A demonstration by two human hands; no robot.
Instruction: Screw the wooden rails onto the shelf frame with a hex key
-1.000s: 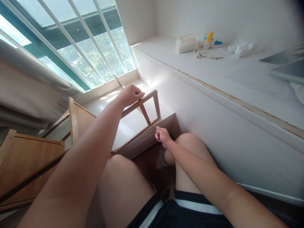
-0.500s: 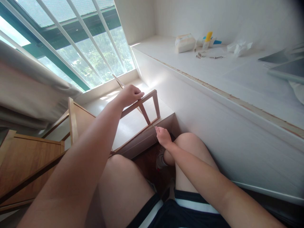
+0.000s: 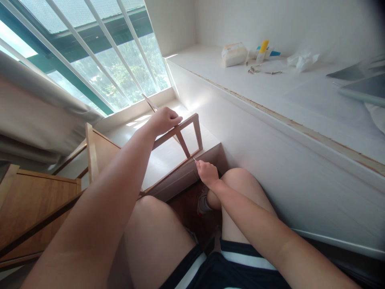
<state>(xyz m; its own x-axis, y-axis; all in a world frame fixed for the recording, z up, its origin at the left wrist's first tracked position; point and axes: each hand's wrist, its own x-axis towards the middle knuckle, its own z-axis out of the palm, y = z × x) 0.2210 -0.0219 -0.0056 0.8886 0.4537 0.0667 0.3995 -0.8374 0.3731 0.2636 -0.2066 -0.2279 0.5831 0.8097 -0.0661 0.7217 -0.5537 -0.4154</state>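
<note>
My left hand point(image 3: 166, 120) is closed on the top rail of a slim wooden frame point(image 3: 197, 132), which stands tilted at the edge of the white ledge. Below it, my right hand point(image 3: 207, 173) pinches a thin, light-coloured rod point(image 3: 194, 159). The rod's tip points at the frame's lower rail, near the foot of an upright bar. Most of the rod is hidden in my fingers, so its kind does not show.
Wooden panels point(image 3: 39, 204) with rails stand at left. On the white counter point(image 3: 210, 68) lie a tissue pack point(image 3: 234, 55), a yellow-capped bottle point(image 3: 262, 51), several screws point(image 3: 252, 70) and crumpled tissue point(image 3: 303, 61). A barred window point(image 3: 120, 64) lies ahead.
My right hand has shifted very slightly, and a little more of the rod shows at its fingertips. The left hand and the frame stay in place.
</note>
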